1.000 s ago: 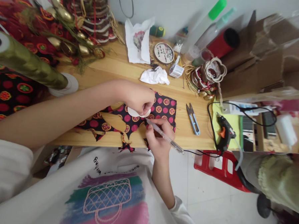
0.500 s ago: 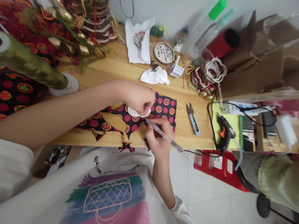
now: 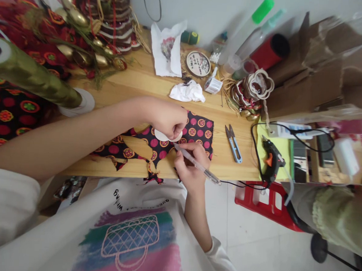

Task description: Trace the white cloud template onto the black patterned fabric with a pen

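Dark patterned fabric [image 3: 202, 128] with cut-out gaps lies on the wooden table near its front edge. On it rests a white flat template [image 3: 160, 135] with a rounded outline, partly hidden under my left hand [image 3: 169, 122]. The fingers of that hand are closed and press down on the template. My right hand [image 3: 193, 166] grips a clear pen [image 3: 202, 169], its tip at the template's lower edge by the left fingertips. To the right of the fabric lie blue thread snips [image 3: 233, 143], blades apart, touched by neither hand.
A black glue gun [image 3: 272, 158] with its cord lies on the right. Crumpled white tissue [image 3: 187, 91] and a round tag [image 3: 198, 64] sit behind the fabric. A green fabric roll [image 3: 35, 77] stands at left; cardboard boxes [image 3: 327, 66] fill the back right.
The pen and my right hand have shifted slightly left along the template's lower edge. My left hand stays in place on the template.
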`<state>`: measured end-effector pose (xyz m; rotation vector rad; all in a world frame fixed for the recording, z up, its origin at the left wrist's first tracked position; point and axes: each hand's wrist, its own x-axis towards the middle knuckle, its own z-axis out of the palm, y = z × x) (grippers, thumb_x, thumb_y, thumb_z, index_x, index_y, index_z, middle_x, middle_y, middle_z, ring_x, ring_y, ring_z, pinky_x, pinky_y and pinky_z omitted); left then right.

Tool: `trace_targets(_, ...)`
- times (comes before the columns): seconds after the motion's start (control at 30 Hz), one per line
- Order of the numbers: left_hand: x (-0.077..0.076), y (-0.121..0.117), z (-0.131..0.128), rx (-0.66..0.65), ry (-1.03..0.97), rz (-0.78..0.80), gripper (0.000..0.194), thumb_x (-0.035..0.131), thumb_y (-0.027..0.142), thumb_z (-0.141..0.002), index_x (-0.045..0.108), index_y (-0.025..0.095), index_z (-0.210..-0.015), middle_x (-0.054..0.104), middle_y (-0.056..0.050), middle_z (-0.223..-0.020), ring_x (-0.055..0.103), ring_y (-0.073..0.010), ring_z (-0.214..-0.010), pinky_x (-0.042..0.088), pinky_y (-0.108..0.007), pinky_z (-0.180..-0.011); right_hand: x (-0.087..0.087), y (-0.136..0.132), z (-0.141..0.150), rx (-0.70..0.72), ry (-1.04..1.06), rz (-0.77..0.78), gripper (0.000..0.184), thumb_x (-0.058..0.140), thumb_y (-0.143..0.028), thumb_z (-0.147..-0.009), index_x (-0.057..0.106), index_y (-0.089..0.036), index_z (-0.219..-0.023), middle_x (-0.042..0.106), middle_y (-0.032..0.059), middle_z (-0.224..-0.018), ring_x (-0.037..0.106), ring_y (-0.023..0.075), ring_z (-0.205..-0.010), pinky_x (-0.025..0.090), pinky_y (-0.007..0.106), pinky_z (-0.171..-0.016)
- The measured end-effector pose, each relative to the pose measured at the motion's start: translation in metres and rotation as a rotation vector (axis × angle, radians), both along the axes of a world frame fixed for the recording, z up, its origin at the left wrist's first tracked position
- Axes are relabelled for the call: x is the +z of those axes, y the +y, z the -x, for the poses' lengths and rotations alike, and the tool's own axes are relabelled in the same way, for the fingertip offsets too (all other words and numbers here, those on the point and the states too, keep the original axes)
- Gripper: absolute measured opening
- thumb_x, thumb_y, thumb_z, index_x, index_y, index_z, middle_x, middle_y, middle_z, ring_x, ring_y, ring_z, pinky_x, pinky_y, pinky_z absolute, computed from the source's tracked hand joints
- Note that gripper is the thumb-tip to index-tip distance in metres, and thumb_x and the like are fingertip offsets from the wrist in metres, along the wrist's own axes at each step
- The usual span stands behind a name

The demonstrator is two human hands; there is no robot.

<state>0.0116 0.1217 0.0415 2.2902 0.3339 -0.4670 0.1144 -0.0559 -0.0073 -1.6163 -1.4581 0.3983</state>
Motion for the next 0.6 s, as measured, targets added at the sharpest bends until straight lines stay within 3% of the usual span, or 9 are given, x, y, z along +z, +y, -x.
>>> trace_targets(0.27,0.0025,-0.0008,-0.0001,0.014,0.019,0.021,0.020,0.056,0.004,-0.066,0.069,0.019,-0.062,0.062,0.004,-0.053,0.049,-0.0095,-0.052,0.031,-0.021,-0.054,-0.0062,-0.0019,0.0008,-0.112,0.150,0.087,0.009,0.059,-0.026,-0.080,0.060,-0.023,-0.088,0.066,0.0006,-0.074,0.061,0.0173,-0.066,0.050,0.034,-0.064)
trace_targets(0.6,0.0028,-0.0007,0.0001,0.019,0.012,0.030,0.021,0.056,0.003,-0.065,0.069,0.018,-0.060,0.063,0.004,-0.055,0.048,-0.0100,-0.054,0.030,-0.022,-0.055,-0.0067,-0.0023,0.0003,-0.065,0.120,0.058,0.009,0.059,-0.023,-0.081,0.060,-0.023,-0.089,0.067,0.0008,-0.076,0.062,0.0183,-0.070,0.050,0.035,-0.067)
